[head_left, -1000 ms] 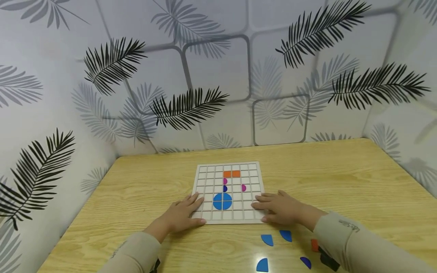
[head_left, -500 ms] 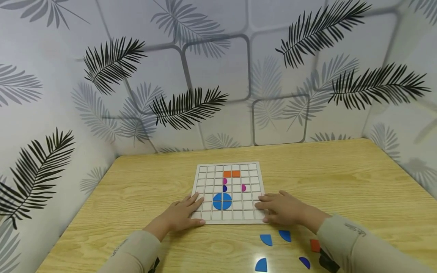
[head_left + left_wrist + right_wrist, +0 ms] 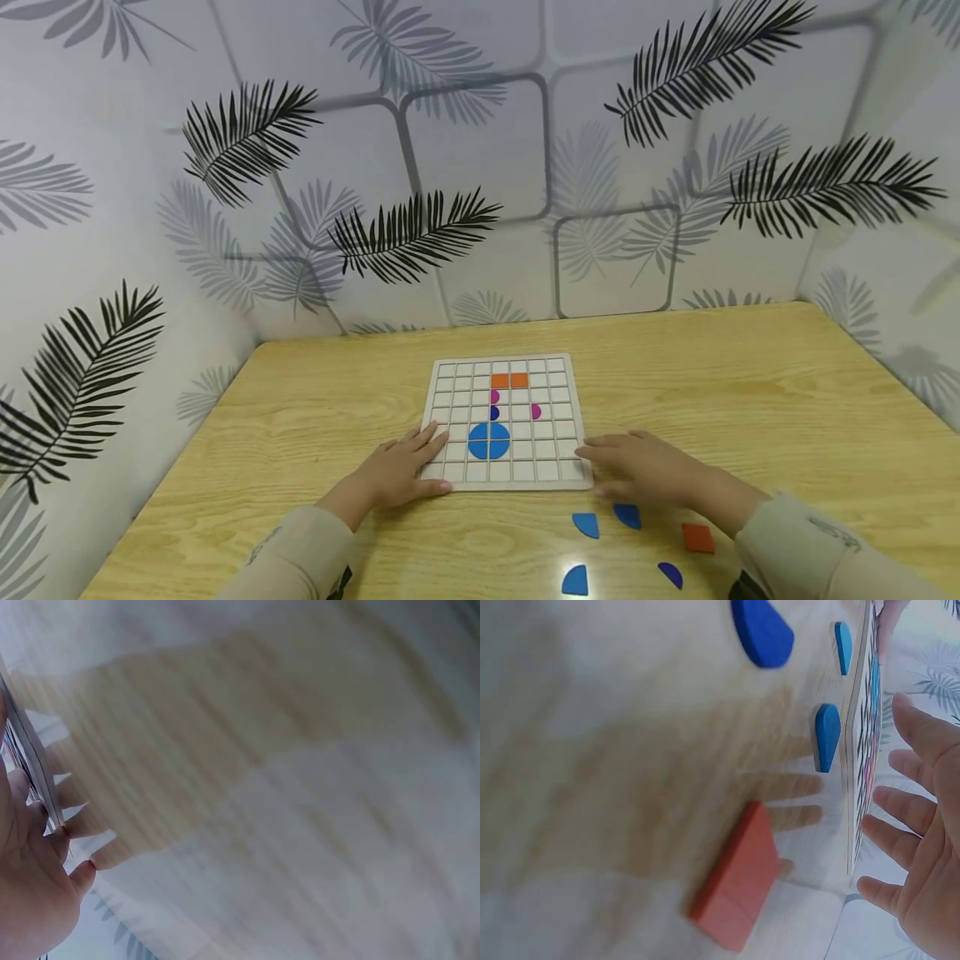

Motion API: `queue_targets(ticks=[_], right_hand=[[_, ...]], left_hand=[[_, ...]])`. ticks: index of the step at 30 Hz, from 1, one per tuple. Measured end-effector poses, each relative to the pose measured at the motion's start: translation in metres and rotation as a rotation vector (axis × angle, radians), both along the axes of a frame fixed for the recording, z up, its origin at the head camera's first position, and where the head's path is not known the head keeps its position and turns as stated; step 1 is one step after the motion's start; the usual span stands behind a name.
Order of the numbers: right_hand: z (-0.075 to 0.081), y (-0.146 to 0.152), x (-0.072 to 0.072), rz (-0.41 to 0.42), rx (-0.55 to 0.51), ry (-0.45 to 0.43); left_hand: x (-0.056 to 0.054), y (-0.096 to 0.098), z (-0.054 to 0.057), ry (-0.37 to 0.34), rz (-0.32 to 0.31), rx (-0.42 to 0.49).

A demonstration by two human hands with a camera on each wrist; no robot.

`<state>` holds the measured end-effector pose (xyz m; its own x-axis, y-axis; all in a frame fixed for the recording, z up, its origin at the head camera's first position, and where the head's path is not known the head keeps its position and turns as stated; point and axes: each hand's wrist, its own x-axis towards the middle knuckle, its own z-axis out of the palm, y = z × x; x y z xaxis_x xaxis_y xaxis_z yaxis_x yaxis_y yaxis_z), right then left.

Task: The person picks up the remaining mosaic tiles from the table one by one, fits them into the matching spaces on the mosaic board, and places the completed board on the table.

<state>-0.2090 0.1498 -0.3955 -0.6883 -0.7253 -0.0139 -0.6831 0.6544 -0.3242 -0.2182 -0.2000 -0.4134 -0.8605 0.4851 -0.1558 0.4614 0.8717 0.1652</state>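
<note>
A white grid board (image 3: 472, 473) lies on the table. Two orange squares (image 3: 519, 381), magenta half-rounds (image 3: 536, 412), a dark blue half-round (image 3: 494, 412) and a blue circle of quarter pieces (image 3: 480, 450) sit in its cells. My left hand (image 3: 401, 471) rests on the board's left edge with fingers spread; the left wrist view shows its fingers (image 3: 81, 879) along that edge. Just off the right edge, my right hand (image 3: 645, 471) hovers, fingers extended and holding nothing. In the right wrist view a red-orange square (image 3: 739, 892) lies below this hand.
Loose on the table in front of the board are blue quarter pieces (image 3: 587, 525), another nearest me (image 3: 575, 580), and a dark blue half-round (image 3: 671, 575). The wooden table (image 3: 315, 392) runs back to a wall (image 3: 480, 283) with a leaf pattern.
My right hand has left the board's right edge and moved right and slightly back, uncovering the red-orange square. The left hand and the board stay put.
</note>
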Motion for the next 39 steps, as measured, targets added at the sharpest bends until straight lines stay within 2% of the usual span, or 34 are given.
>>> queue_targets(ticks=[5,9,12,17,23,28,33,39], right_hand=[[0.004,0.006,0.011,-0.002,-0.031,0.002],[0.004,0.012,0.019,-0.025,-0.07,-0.042],[0.002,0.017,0.023,-0.046,-0.107,-0.097],[-0.003,0.024,0.027,-0.07,-0.146,-0.136],[-0.005,0.028,0.027,-0.074,-0.202,-0.15],[-0.007,0.025,0.025,-0.065,-0.241,-0.167],[-0.011,0.019,0.023,-0.123,-0.226,-0.211],[-0.013,0.016,0.024,-0.148,-0.232,-0.198]], left_hand=[[-0.003,-0.002,-0.008,0.016,0.004,-0.011],[-0.004,-0.003,-0.011,0.017,-0.003,-0.008],[-0.003,-0.003,-0.01,0.011,-0.002,-0.019],[0.0,-0.001,-0.004,-0.006,-0.008,-0.014],[0.002,0.0,0.0,-0.015,-0.014,0.007],[-0.002,-0.004,-0.006,-0.003,-0.002,-0.006],[-0.004,-0.006,-0.01,-0.014,0.003,-0.014],[-0.006,-0.006,-0.014,-0.024,0.009,-0.017]])
